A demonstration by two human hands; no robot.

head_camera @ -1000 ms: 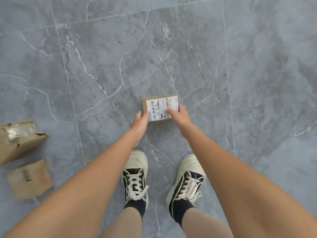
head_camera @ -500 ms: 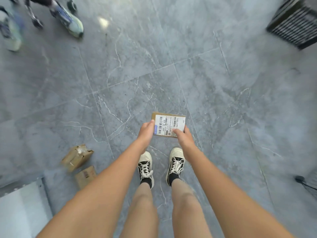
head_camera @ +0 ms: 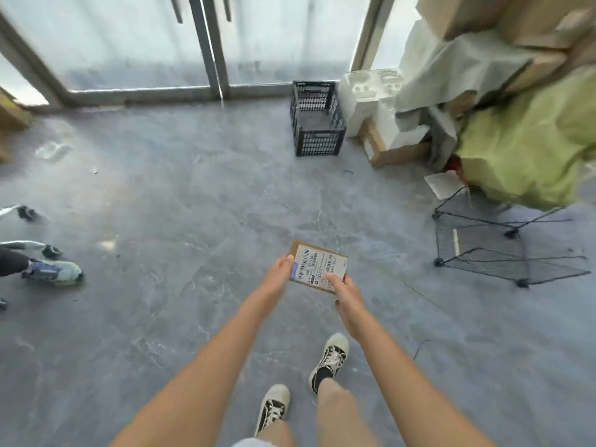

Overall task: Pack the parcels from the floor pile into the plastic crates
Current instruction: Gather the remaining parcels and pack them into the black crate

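Moved since earlier: parcel (head_camera: 318, 266) now rides higher, off the grey floor (head_camera: 167, 253), and the view has swung up from tiles and shoes to the far end of the room — a black plastic crate (head_camera: 316, 124) by the glass doors (head_camera: 206, 43) has come into sight, and the two parcels seen lying on the floor before are out of frame.
Left hand: left hand (head_camera: 278, 276) holds the parcel's left edge, fingers curled at its side.
Right hand: right hand (head_camera: 345, 295) grips the near right corner, thumb pressed on the white label.
Parcel: small flat brown box, label up, tilted, held in the air between both hands, well apart from the crate.
Step in hand: carrying — feet look mid-stride, so I judge the pick-up done and the walk to the crate under way.
Next move calls for: closing the gap to the crate, then lowering the parcel inside flat; the crate looks empty from here, though blur hides its bottom.
Also there: wire mesh rack (head_camera: 483, 246) at right, heaped cartons and green cloth (head_camera: 529, 143) beyond, another person's shoe (head_camera: 53, 272) at left.
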